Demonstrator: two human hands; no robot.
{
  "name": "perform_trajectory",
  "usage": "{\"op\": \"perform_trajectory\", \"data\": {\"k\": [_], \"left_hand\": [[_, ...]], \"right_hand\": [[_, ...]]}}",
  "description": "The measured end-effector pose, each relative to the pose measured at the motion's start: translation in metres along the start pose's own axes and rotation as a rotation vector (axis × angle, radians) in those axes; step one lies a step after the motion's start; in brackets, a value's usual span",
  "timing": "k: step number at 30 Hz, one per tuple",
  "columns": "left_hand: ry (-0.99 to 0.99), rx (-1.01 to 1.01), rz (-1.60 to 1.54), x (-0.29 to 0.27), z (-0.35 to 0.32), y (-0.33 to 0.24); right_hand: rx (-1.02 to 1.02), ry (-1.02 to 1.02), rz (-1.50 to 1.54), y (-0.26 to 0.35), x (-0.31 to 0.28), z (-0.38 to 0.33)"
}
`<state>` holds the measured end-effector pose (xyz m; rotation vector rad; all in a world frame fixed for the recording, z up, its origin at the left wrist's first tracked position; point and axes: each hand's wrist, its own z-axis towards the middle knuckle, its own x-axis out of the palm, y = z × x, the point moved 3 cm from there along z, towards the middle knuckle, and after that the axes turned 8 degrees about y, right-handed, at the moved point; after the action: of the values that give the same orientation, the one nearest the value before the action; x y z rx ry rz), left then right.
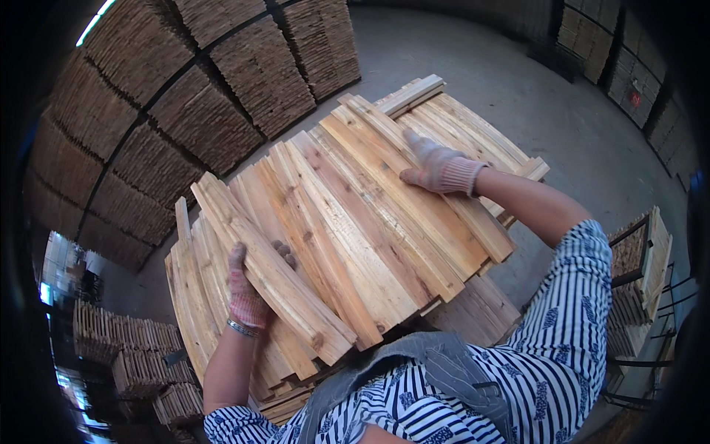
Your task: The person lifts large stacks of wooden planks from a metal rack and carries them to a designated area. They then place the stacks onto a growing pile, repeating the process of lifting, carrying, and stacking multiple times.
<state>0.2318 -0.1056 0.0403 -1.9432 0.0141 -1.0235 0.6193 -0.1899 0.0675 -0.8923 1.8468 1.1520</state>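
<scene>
A fan of pale wooden slats (pixel 355 214) lies spread on top of a low stack of more slats (pixel 222 348). My left hand (pixel 248 292), in a pink knit glove, grips the near left edge of the fan, fingers curled under a slat. My right hand (pixel 440 169), gloved the same way, rests flat on the slats at the far right side, fingers spread. A metal bracelet sits on my left wrist. My striped sleeves and a grey apron fill the lower edge.
Tall stacks of cut wood pieces (pixel 185 111) stand along the left and back. Smaller bundles (pixel 140 362) sit at lower left. A metal rack with wood (pixel 640 274) stands at right. Bare concrete floor (pixel 562 111) stretches behind the pile.
</scene>
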Motion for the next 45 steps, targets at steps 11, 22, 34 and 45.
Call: {"op": "perform_trajectory", "data": {"k": [11,22,34,45], "left_hand": [[-0.059,0.018,-0.006,-0.001,-0.001,-0.005],[-0.102,0.014,-0.009,-0.016,0.005,0.007],[-0.033,0.091,0.103,-0.011,0.009,0.004],[-0.101,0.055,-0.061,-0.016,-0.006,-0.001]], "right_hand": [[0.005,-0.091,-0.137,-0.050,0.004,0.034],[-0.343,-0.076,-0.098,0.168,0.075,-0.027],[-0.021,-0.144,0.030,0.052,-0.016,-0.021],[-0.126,-0.336,-0.129,-0.027,0.009,0.002]]}}
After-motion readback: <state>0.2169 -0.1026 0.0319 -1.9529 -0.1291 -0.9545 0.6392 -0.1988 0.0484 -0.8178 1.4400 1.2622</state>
